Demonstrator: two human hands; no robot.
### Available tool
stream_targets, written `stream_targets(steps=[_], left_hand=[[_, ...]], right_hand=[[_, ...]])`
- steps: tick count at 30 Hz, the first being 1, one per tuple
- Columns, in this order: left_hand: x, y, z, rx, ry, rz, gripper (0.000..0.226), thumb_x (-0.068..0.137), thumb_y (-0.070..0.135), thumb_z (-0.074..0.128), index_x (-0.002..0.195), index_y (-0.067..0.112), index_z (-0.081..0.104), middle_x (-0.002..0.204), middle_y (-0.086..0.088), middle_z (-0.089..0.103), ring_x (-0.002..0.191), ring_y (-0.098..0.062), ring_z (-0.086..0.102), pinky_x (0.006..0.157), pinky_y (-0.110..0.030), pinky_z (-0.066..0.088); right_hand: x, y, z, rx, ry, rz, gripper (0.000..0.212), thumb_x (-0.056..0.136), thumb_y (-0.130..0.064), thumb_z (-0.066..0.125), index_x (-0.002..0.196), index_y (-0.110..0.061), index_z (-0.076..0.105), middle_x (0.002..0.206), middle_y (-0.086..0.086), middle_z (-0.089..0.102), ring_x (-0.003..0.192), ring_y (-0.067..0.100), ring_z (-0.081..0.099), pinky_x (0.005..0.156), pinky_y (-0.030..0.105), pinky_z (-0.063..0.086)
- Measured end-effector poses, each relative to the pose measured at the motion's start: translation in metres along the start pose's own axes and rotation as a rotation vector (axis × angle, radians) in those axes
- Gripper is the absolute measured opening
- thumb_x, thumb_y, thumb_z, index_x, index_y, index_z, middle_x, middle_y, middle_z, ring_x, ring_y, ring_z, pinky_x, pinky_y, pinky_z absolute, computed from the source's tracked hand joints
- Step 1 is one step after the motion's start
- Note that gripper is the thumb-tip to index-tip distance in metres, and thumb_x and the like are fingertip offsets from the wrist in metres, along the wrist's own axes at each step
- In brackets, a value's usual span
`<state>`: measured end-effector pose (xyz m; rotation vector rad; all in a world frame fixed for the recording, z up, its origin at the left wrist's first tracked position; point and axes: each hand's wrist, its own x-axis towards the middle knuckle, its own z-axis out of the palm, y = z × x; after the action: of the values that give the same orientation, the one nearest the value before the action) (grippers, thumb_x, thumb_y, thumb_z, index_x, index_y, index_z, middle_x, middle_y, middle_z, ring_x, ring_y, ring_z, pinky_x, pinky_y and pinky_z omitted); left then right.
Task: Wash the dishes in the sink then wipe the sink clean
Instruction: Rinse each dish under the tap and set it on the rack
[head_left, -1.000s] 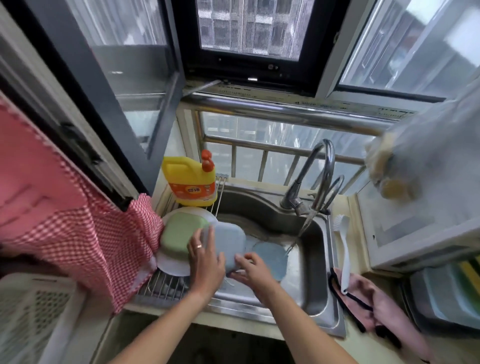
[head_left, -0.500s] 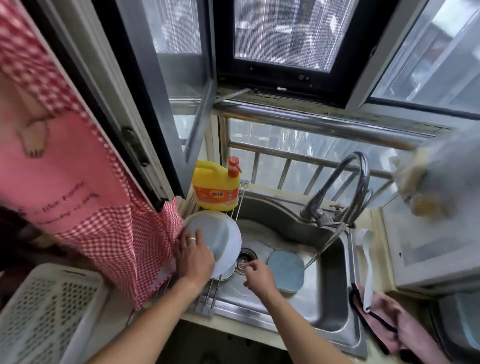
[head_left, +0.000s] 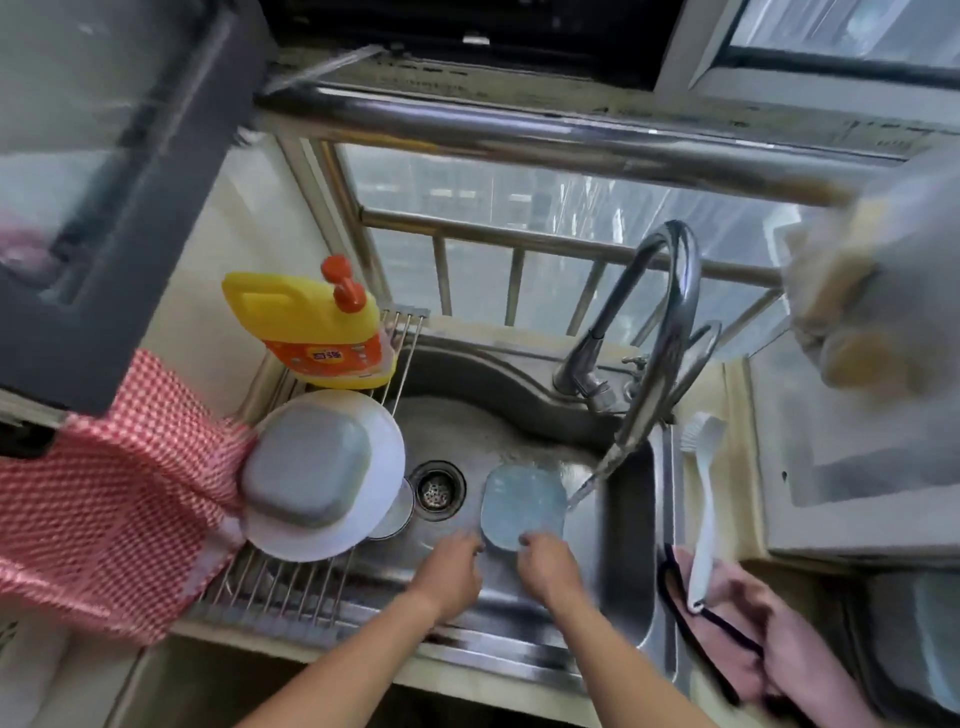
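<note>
Reaching at the plate (head_left: 522, 512), right fingers (head_left: 527, 541) touch its near edge — grip unclear; left fingers (head_left: 470, 543) beside it. Wet, it could slip.

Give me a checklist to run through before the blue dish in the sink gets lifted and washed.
1. Blue dish within reach on the sink floor: ok.
2. Right hand at the dish's near edge: ok; firm grip: cannot tell.
3. Left hand free, holding nothing: ok.
4. Water running from the tap: ok.
5. Drain uncovered: ok.
6. Space on the rack for another dish: ok, near part is bare.
</note>
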<state>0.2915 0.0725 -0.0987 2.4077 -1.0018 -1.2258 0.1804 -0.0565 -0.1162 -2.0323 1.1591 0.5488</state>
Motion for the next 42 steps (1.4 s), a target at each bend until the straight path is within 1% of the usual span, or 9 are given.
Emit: stream_targets(steps=[6, 9, 12, 15, 19, 26, 32, 38, 42], left_hand=[[0.052, -0.006, 0.043, -0.329, -0.015, -0.271, 0.036, 0.082, 0.017, 0.045, 0.11, 0.016, 0.067, 0.109, -0.007, 0.072, 0.104, -0.029, 0.066, 0.09, -0.036, 0.052], [0.061, -0.002, 0.048, -0.436, -0.034, -0.383, 0.028, 0.086, 0.017, 0.05, 0.112, 0.015, 0.059, 0.116, -0.009, 0.069, 0.112, -0.03, 0.063, 0.097, -0.037, 0.05], [0.061, 0.008, 0.043, -0.521, -0.002, -0.442, 0.017, 0.093, 0.007, 0.05, 0.105, 0.018, 0.051, 0.11, -0.009, 0.064, 0.111, -0.029, 0.062, 0.095, -0.034, 0.048], [0.068, -0.002, 0.052, -0.603, 0.012, -0.509, 0.012, 0.089, 0.023, 0.052, 0.1, 0.017, 0.052, 0.106, -0.017, 0.067, 0.105, -0.036, 0.064, 0.087, -0.039, 0.05], [0.096, -0.044, 0.089, -0.76, -0.005, -0.556, 0.05, 0.068, 0.054, 0.05, 0.101, 0.017, 0.056, 0.099, -0.02, 0.067, 0.084, -0.037, 0.066, 0.085, -0.057, 0.055], [0.037, 0.051, 0.0, -1.257, -0.058, -0.558, 0.03, 0.106, 0.026, 0.042, 0.128, 0.008, 0.049, 0.119, -0.023, 0.065, 0.076, -0.03, 0.07, 0.055, -0.038, 0.059], [0.016, 0.067, -0.024, -1.138, 0.001, -0.448, 0.067, 0.088, -0.014, 0.031, 0.141, 0.027, 0.035, 0.119, -0.012, 0.058, 0.088, -0.033, 0.068, 0.054, -0.041, 0.06], [0.001, 0.068, -0.026, -1.136, -0.074, -0.367, 0.085, 0.079, -0.021, 0.022, 0.141, 0.034, 0.043, 0.121, -0.006, 0.063, 0.098, -0.033, 0.069, 0.066, -0.056, 0.061], [0.0, 0.062, -0.014, -1.227, -0.12, -0.355, 0.095, 0.077, -0.024, 0.024, 0.149, 0.036, 0.04, 0.131, -0.009, 0.062, 0.106, -0.04, 0.067, 0.068, -0.06, 0.059]], right_hand=[[0.034, 0.027, 0.023, -0.347, 0.076, -0.161, 0.024, 0.091, -0.012, 0.055, 0.111, -0.013, 0.066, 0.113, 0.013, 0.065, 0.101, 0.034, 0.063, 0.083, 0.039, 0.051], [0.039, 0.03, 0.027, -0.457, 0.11, -0.337, 0.037, 0.042, -0.013, 0.094, 0.07, -0.016, 0.07, 0.065, 0.006, 0.063, 0.056, 0.024, 0.062, 0.047, 0.028, 0.048], [0.044, 0.032, 0.022, -0.452, 0.188, -0.422, 0.047, 0.02, -0.009, 0.093, 0.058, -0.018, 0.066, 0.052, 0.002, 0.057, 0.045, 0.02, 0.057, 0.04, 0.023, 0.043], [0.04, 0.034, 0.013, -0.435, 0.166, -0.451, 0.047, 0.023, -0.005, 0.09, 0.06, -0.02, 0.065, 0.053, 0.0, 0.056, 0.046, 0.021, 0.056, 0.043, 0.025, 0.044], [0.022, 0.027, -0.004, -0.4, 0.164, -0.458, 0.044, 0.038, -0.01, 0.089, 0.071, -0.022, 0.062, 0.063, -0.002, 0.058, 0.053, 0.02, 0.057, 0.046, 0.025, 0.042], [-0.015, -0.001, -0.033, -0.083, 0.124, -0.398, 0.012, 0.095, -0.018, 0.049, 0.094, -0.014, 0.06, 0.097, 0.012, 0.062, 0.088, 0.031, 0.058, 0.075, 0.039, 0.046], [-0.037, 0.003, -0.042, 0.094, -0.047, -0.328, 0.02, 0.083, -0.016, 0.047, 0.094, -0.018, 0.063, 0.101, 0.002, 0.063, 0.097, 0.015, 0.053, 0.085, 0.027, 0.042], [-0.018, -0.009, -0.051, 0.181, 0.03, -0.047, 0.029, 0.086, -0.005, 0.05, 0.107, -0.015, 0.067, 0.116, 0.007, 0.063, 0.109, 0.028, 0.062, 0.093, 0.034, 0.052], [-0.011, -0.026, -0.053, 0.206, 0.052, -0.128, 0.05, 0.082, -0.001, 0.049, 0.129, -0.017, 0.06, 0.132, 0.005, 0.049, 0.124, 0.024, 0.047, 0.109, 0.03, 0.037]])
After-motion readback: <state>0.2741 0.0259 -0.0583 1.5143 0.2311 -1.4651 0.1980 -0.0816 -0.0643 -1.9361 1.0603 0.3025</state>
